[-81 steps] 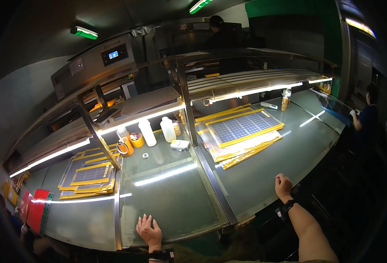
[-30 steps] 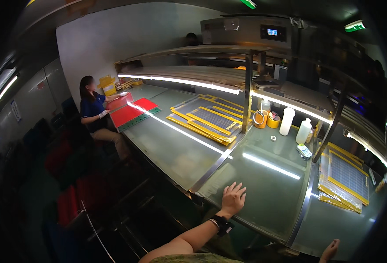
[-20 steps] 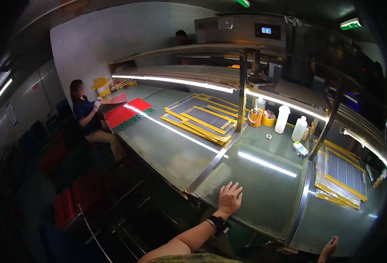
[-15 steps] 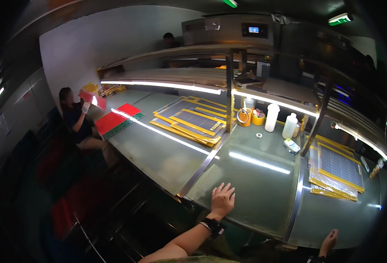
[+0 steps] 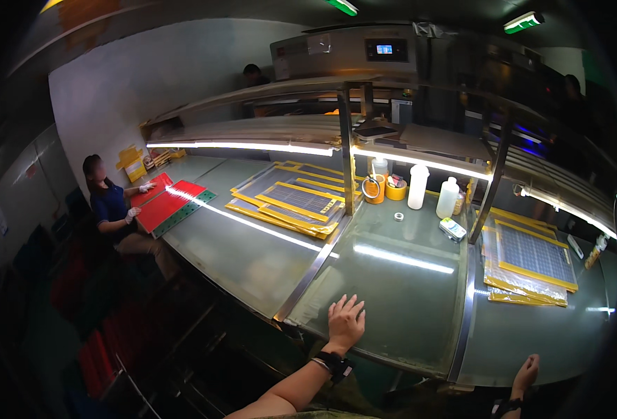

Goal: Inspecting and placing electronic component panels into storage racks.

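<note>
Head view shows a glossy, grey-green worktop.

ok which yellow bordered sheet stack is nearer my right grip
The yellow bordered sheet stack right of the tall white bottles; the other stack lies left of them.

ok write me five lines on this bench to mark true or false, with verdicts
1. The left hand is open. True.
2. The right hand touches the tall white bottle. False: it is well apart from the bottle, near the table's front edge.
3. The tall white bottle lies on its side. False: it stands upright.
4. A co-worker's gloved hands are at the red sheets. True.
5. The machine's screen is dark. False: it is lit.
</note>
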`<state>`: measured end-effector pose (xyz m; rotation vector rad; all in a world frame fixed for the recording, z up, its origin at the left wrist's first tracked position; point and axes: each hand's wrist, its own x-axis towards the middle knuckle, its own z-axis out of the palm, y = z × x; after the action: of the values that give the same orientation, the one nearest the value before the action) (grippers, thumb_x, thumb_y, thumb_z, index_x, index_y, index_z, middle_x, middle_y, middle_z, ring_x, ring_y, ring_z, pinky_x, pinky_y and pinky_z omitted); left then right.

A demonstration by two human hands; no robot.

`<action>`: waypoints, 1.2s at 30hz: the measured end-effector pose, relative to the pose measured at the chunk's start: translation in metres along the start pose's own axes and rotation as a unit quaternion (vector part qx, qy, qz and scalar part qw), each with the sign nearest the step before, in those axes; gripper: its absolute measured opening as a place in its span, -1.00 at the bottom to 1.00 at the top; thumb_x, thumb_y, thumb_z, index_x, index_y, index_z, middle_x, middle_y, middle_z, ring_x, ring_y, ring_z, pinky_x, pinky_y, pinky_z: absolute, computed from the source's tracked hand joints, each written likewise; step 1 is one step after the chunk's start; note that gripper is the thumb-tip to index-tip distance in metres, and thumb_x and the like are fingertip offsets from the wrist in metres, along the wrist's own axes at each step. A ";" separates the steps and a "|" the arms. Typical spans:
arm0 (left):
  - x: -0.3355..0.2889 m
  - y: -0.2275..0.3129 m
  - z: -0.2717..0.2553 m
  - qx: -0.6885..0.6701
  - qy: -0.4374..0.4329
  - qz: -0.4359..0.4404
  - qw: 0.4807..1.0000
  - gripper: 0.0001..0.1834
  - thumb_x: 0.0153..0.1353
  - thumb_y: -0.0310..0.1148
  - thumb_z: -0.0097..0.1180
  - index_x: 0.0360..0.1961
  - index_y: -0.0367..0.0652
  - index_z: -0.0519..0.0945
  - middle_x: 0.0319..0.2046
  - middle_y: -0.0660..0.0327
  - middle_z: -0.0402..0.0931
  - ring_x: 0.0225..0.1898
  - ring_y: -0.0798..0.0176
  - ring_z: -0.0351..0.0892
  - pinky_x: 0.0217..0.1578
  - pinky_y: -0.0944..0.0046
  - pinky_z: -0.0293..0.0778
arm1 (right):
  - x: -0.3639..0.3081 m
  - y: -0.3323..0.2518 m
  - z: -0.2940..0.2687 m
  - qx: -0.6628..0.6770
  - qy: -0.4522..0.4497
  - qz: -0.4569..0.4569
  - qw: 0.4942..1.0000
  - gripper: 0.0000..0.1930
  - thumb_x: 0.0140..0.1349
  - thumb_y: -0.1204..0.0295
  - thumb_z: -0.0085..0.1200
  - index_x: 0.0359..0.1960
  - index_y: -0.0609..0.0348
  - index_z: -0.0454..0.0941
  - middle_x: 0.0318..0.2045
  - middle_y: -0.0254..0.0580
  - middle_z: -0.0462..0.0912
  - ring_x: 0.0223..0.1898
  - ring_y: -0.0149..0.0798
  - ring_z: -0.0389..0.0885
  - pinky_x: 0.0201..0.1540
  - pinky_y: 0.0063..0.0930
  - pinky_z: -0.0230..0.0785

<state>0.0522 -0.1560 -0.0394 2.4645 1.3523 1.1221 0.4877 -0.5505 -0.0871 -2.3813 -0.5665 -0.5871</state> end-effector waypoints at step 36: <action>0.002 -0.002 0.003 0.011 -0.004 0.000 1.000 -0.67 0.11 -0.27 0.07 -0.07 -0.02 0.59 0.06 0.14 0.46 0.17 0.00 0.32 0.17 -0.04 0.15 | 0.010 0.028 0.022 -0.022 0.001 -0.012 1.000 -0.95 0.26 0.55 -0.14 -0.30 0.23 0.37 -0.42 -0.01 0.48 -0.37 0.01 0.49 -0.32 -0.22 0.31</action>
<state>0.0529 -0.1526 -0.0412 2.4823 1.3689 1.1018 0.5163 -0.5536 -0.1106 -2.4181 -0.5865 -0.6195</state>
